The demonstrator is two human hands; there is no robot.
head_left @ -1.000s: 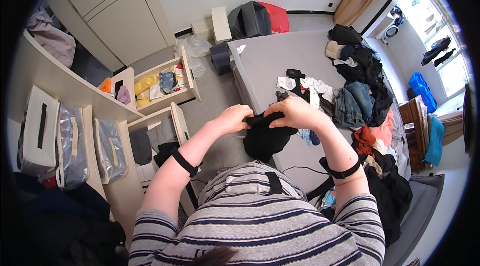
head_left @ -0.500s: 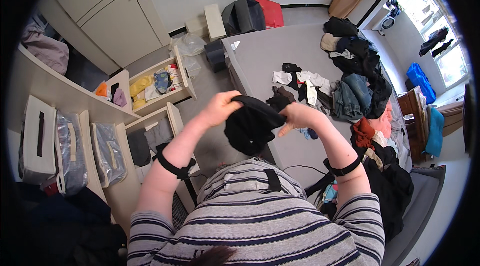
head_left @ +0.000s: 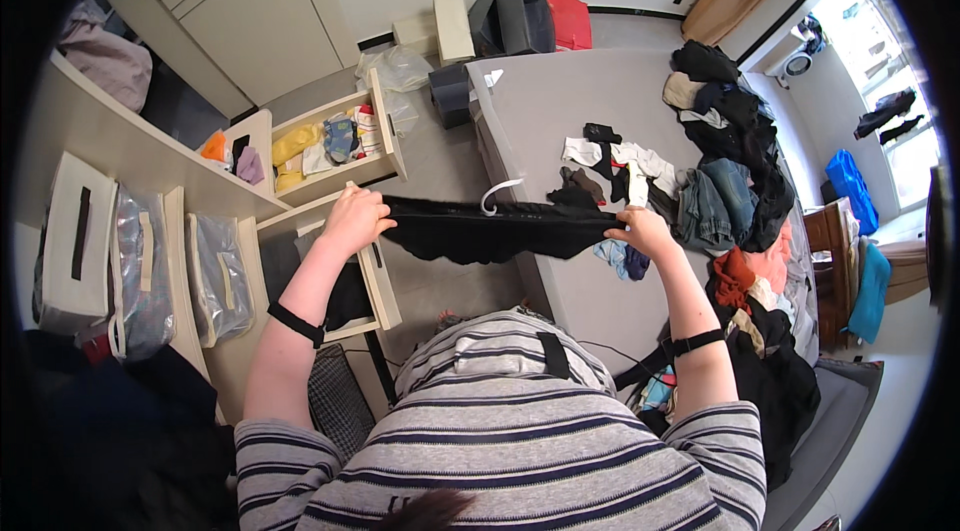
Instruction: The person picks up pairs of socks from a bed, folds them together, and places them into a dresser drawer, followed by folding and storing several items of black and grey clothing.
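Out in front of my chest, a black garment [head_left: 480,234] is stretched wide, its straight top edge like a waistband and its lower edge wavy. My left hand [head_left: 356,219] pinches one end of that edge, over the lower drawer [head_left: 384,283]. At the other end, my right hand [head_left: 643,231] grips it above the grey bed [head_left: 545,91]. A white curved hook-like piece [head_left: 500,193] shows just above the edge; whether it belongs to the garment I cannot tell. The garment's far side is hidden.
An upper drawer [head_left: 395,156] with folded clothes stands pulled out at left. Clear storage bags [head_left: 215,271] sit beside it. On the bed lie small black and white clothes [head_left: 640,166], jeans [head_left: 725,193] and a dark clothes heap [head_left: 770,381]. Dark bins [head_left: 512,21] stand beyond the bed.
The black garment was bunched between closer hands. My hands have moved apart, the left leftward and the right rightward, and the garment is now drawn out into a wide strip.
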